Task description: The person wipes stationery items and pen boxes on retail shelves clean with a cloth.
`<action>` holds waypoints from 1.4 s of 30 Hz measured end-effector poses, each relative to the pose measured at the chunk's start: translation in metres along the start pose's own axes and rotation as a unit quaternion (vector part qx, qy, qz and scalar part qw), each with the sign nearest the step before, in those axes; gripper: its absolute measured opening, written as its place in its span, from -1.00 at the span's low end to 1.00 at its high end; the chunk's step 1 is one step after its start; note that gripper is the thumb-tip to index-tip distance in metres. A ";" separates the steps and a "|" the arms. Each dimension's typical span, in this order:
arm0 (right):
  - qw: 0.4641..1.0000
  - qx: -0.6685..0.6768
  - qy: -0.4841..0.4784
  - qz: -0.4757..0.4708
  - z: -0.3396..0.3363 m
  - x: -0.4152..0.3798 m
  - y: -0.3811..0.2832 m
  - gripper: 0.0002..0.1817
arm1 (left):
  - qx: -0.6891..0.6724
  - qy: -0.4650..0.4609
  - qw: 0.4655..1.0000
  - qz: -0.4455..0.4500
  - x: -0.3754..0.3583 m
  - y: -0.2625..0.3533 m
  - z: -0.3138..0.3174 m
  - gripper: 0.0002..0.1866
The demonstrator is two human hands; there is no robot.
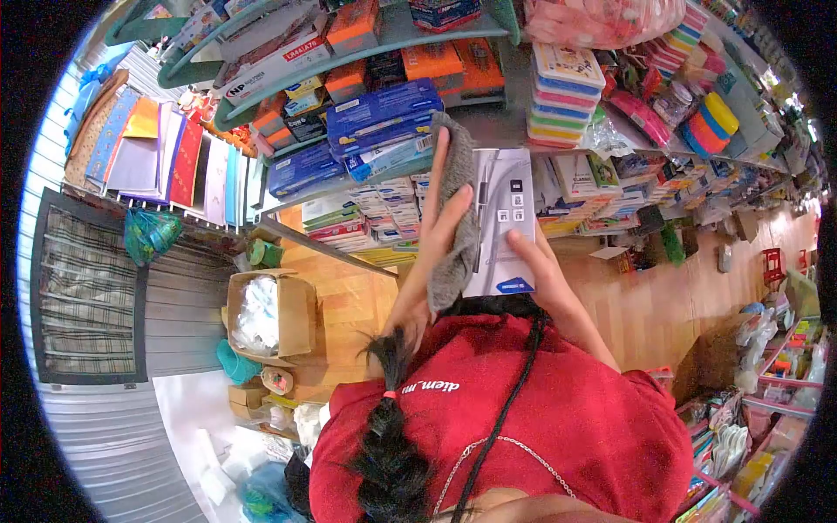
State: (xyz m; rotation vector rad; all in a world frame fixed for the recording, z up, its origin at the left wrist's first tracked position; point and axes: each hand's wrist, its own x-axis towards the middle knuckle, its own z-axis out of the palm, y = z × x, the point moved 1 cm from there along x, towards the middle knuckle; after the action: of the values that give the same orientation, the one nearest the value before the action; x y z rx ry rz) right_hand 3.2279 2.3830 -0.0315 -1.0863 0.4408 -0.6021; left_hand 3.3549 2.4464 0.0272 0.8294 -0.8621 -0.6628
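A flat white-and-grey printed package (500, 187) with small square icons and a blue corner mark is held upright in front of the person's chest, its printed face toward the camera. The right hand (542, 270) has it by the lower right edge: that grip is closed, the thumb pressed flat on the printed face, the other fingers hidden behind. The left hand (443, 228) is at the package's left edge, its grip closed around a long, fuzzy grey cloth (462, 157), with one finger stretched upward along it. The cloth runs down the package's left side and touches it; whether these fingers also press on the package through the cloth, I cannot tell.

Up and to the left of the package, a teal-edged shelf (418, 44) carries glossy dark-blue cartons (384, 118) and bright orange cartons (434, 65). Up and to its right stands a stack of white-topped, multicoloured flat packs (565, 78). Just left of the package, beyond the left hand, are rows of thin stacked booklets (392, 209); well to its lower left, an open brown cardboard box (296, 314) sits on the wooden floor (344, 288). Directly below the package is the person's red shirt (523, 383).
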 end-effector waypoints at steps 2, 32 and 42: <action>1.000 0.005 0.019 -0.012 0.002 0.001 0.001 -0.36 | 0.062 0.000 0.998 -0.007 -0.008 -0.001 0.000 -0.24; 0.987 0.151 0.007 0.057 -0.015 0.033 -0.033 -0.60 | 0.155 -0.002 0.987 -0.050 -0.082 -0.003 -0.080 -0.63; 0.958 0.055 -0.245 0.138 0.028 0.024 -0.003 -0.18 | 0.032 0.255 0.936 -0.242 -0.099 -0.009 -0.086 -0.46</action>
State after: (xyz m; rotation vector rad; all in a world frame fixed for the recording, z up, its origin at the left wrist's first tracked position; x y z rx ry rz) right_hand 3.2627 2.3858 -0.0180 -1.0035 0.1179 -0.0965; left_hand 3.3776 2.5493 -0.0517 1.2230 -0.2019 -0.7978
